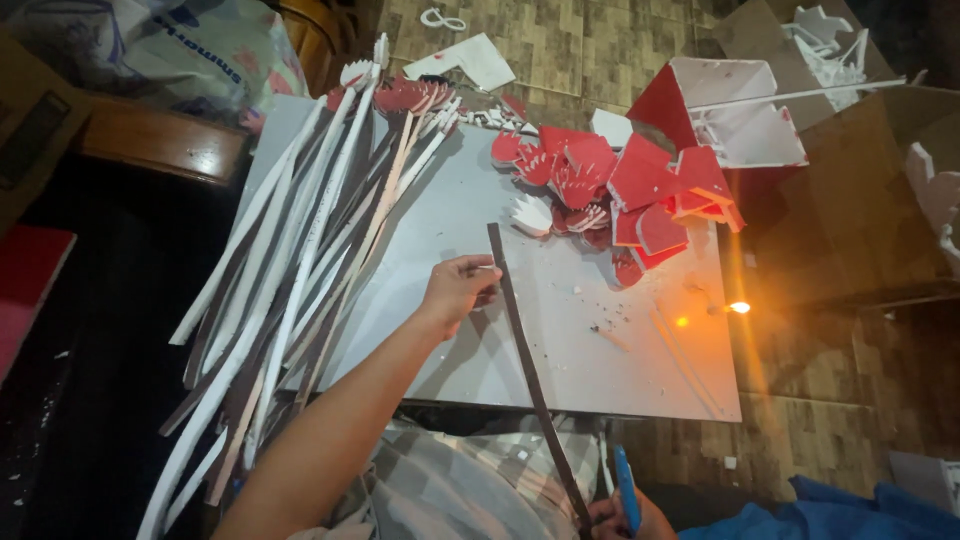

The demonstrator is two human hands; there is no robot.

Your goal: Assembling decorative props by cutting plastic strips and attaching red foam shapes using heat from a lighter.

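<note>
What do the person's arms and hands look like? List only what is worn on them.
The left hand and its forearm are bare: no sleeve, glove, watch or ring shows. Of the right hand only a small part appears at the bottom edge, also ungloved; its arm is out of frame, so any sleeve there cannot be judged.

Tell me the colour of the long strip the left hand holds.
Dark brown; the long thin strip shows best in the head view.

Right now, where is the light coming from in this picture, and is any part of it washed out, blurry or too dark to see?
Head view: a small flame on the grey board glows orange and throws a flare streak down to the floor; the left side and the room's edges sink into darkness; the left hand holding the dark strip is evenly lit and fairly sharp; the right hand sits dim at the bottom edge.
</note>
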